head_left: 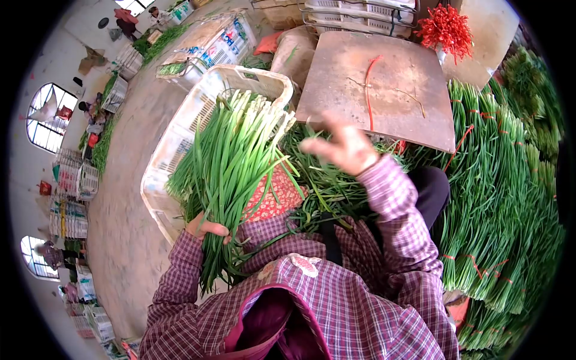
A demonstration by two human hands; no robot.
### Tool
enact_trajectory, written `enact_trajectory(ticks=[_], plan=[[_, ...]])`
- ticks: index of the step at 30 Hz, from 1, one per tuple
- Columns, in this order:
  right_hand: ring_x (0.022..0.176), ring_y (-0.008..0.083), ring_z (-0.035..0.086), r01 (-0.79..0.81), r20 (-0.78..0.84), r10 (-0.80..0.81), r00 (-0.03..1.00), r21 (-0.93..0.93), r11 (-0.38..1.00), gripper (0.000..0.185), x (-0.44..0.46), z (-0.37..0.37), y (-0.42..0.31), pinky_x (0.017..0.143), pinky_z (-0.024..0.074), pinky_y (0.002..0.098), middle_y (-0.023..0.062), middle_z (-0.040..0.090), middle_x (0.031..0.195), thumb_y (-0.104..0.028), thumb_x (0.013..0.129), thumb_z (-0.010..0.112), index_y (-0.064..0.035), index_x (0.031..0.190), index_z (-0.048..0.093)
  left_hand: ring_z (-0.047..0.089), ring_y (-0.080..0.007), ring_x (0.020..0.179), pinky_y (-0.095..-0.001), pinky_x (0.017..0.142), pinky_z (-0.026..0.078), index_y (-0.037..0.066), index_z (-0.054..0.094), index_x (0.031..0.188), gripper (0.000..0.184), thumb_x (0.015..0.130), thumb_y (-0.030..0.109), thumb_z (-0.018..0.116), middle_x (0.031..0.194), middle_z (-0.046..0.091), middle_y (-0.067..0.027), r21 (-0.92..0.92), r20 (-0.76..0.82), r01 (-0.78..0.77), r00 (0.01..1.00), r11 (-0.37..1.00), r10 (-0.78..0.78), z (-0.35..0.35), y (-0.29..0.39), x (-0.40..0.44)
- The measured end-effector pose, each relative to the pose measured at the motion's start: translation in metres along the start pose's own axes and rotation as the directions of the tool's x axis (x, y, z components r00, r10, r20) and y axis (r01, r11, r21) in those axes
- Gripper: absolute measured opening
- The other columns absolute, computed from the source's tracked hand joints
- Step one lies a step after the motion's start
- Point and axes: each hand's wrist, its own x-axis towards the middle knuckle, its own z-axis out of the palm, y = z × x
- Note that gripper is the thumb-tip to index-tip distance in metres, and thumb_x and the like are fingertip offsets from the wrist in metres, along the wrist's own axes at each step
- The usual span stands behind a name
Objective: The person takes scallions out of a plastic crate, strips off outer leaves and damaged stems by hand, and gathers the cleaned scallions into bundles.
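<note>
My left hand (207, 228) is closed around the leafy lower part of a large bunch of garlic chives (234, 144), thumb across the leaves. The pale stem ends point away from me, over the white plastic crate (162, 150). My right hand (343, 146) is raised near the board's front left corner, slightly blurred, with thumb and fingers apart and nothing visible in it. Under it, loose green leaves (327, 186) lie across my lap, beside a red patterned cloth (275, 195).
A brown board (396, 78) carries a red tie (368, 90) and dry stalks. Behind it hangs a bundle of red ties (445, 33). Tied chive bunches (486, 198) are piled at the right. Stacked crates (360, 15) stand at the back; people work far left.
</note>
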Motion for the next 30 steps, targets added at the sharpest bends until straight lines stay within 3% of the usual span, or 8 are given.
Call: enact_trajectory(ticks=[4,7,12,16,18,23,26,30], plan=[[0.061,0.0128,0.062,-0.303,0.404,0.083,0.911,0.519,0.799,0.070,0.004,0.042,-0.010,0.050,0.0514,0.0241,0.0158,0.067,0.103,-0.028,0.086,0.068,-0.0022,0.142,0.034,0.061,-0.0227,0.054,-0.0331,0.045,0.051,-0.006,0.056,0.111,0.056,0.060,0.007,0.076,0.079,0.065,-0.0168,0.052,-0.017,-0.002,1.000,0.999,0.002,0.008,0.009,-0.001],[0.055,0.0056,0.056,-0.186,0.208,0.088,0.974,0.517,0.836,0.027,0.005,0.027,0.007,0.049,0.0504,0.0204,0.0075,0.069,0.089,-0.021,0.092,0.061,-0.0023,0.111,0.066,0.063,-0.0246,0.058,-0.0359,0.049,0.052,-0.005,0.057,0.114,0.053,0.066,0.005,0.078,0.079,0.066,-0.0171,0.017,-0.053,0.011,0.999,1.000,-0.010,0.010,0.014,-0.010],[0.051,0.0070,0.055,-0.183,-0.333,0.202,0.921,0.088,0.979,0.021,0.003,-0.046,0.035,0.047,0.0465,0.0230,0.0042,0.067,0.074,-0.014,0.091,0.059,-0.0051,0.107,0.070,0.065,-0.0223,0.068,-0.0337,0.052,0.053,0.000,0.053,0.123,0.069,0.060,0.003,0.081,0.088,0.066,-0.0141,0.104,-0.145,0.150,0.980,0.983,-0.134,0.000,0.006,-0.016],[0.105,0.0293,0.063,0.013,-0.335,-0.063,0.940,-0.150,0.989,0.065,0.004,-0.043,0.091,0.088,0.0518,0.0407,0.0235,0.064,0.112,-0.047,0.083,0.066,-0.0033,0.130,0.053,0.065,-0.0226,0.083,-0.0345,0.065,0.055,0.001,0.051,0.126,0.074,0.058,0.003,0.082,0.098,0.066,-0.0126,0.120,-0.166,0.219,0.966,0.968,-0.198,0.004,0.010,-0.012],[0.119,0.0309,0.054,0.114,-0.313,-0.027,0.949,0.265,0.957,0.077,0.002,-0.005,0.047,0.095,0.0466,0.0424,0.0265,0.057,0.122,-0.051,0.081,0.068,-0.0034,0.137,0.044,0.063,-0.0232,0.093,-0.0359,0.076,0.053,0.001,0.050,0.128,0.076,0.058,0.003,0.082,0.104,0.064,-0.0119,0.187,-0.187,0.203,0.968,0.961,-0.168,-0.002,0.002,-0.006],[0.094,0.0256,0.064,0.125,-0.378,0.047,0.925,0.418,0.900,0.041,0.023,0.066,0.010,0.082,0.0486,0.0342,0.0195,0.066,0.103,-0.024,0.082,0.071,0.0023,0.112,0.061,0.050,-0.0233,0.118,-0.0374,0.102,0.041,0.004,0.037,0.140,0.096,0.057,0.002,0.084,0.129,0.053,-0.0108,0.270,-0.165,0.147,0.981,0.952,-0.104,0.021,0.016,0.014],[0.065,0.0302,0.064,0.047,-0.512,0.041,0.858,0.158,0.986,0.024,0.032,0.063,0.018,0.061,0.0482,0.0378,0.0193,0.062,0.072,-0.024,0.090,0.060,-0.0009,0.093,0.066,0.051,-0.0230,0.116,-0.0368,0.100,0.041,0.003,0.038,0.139,0.094,0.056,0.004,0.083,0.127,0.054,-0.0110,0.311,-0.181,0.029,0.983,0.950,0.029,0.027,0.005,0.018],[0.058,0.0145,0.057,-0.028,-0.453,0.347,0.821,0.575,0.818,0.034,0.048,0.071,0.061,0.057,0.0449,0.0285,0.0056,0.063,0.064,-0.033,0.094,0.057,-0.0047,0.077,0.067,0.045,-0.0238,0.124,-0.0367,0.106,0.035,0.002,0.032,0.142,0.100,0.056,0.004,0.082,0.134,0.048,-0.0117,0.313,-0.101,-0.130,0.980,0.941,0.169,0.039,0.012,0.030]])
